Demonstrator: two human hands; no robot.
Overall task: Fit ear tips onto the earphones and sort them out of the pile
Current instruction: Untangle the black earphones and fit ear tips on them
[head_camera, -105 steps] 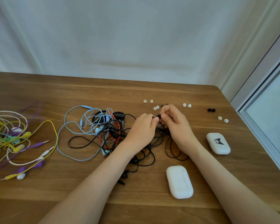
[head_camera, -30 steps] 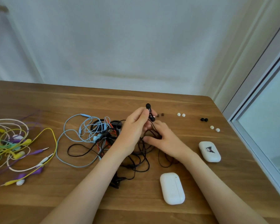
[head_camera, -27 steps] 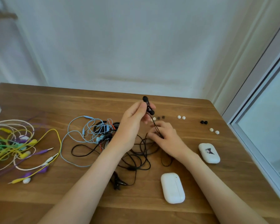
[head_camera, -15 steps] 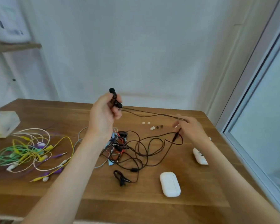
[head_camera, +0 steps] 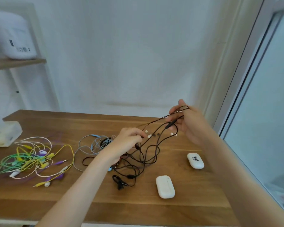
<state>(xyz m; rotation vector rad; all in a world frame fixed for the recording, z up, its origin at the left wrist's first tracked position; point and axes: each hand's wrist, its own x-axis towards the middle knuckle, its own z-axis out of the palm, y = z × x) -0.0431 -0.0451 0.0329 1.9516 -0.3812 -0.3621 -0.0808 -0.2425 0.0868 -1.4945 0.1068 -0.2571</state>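
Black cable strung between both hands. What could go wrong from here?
1. The black cable, held between the left hand and the raised right hand, loops back into the tangled pile. Pulling may tighten a knot or drag the blue cable along.
2. Its slack hangs just over the loose ear tips and may sweep them away.

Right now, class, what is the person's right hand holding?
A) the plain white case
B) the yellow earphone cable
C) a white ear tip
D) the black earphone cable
D: the right hand is raised above the table with strands of the black earphone cable pinched in its fingers, while the plain white case lies on the table.
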